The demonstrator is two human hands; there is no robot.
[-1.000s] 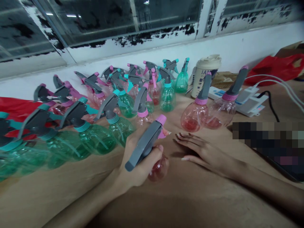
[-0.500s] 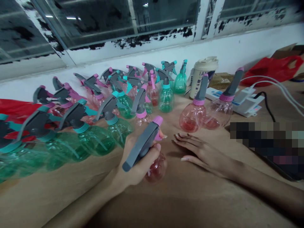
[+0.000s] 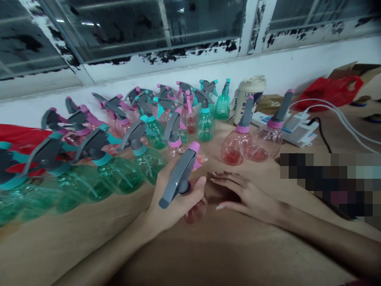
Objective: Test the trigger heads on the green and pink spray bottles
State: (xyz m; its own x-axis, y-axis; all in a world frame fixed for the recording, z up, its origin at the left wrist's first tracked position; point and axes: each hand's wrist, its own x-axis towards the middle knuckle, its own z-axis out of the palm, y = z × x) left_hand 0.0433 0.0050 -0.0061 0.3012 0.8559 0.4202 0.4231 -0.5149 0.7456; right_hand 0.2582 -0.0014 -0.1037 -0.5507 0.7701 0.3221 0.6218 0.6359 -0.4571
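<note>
At the table [image 3: 44,246], left hand [image 3: 169,215] grasps a roughly upright pink spray bottle [image 3: 180,174], nozzle [image 3: 194,147] pointing forward-right; right hand [image 3: 251,195] loose.

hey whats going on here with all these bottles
A person's left hand grips a pink spray bottle beneath its grey head. The right hand is palm down at the table, nothing visible in it. Two other pink bottles stand beyond it; green and pink bottles crowd the left side.

dark windows [image 3: 205,24] above a white wall [image 3: 297,65], brown table [image 3: 59,230] below
</note>
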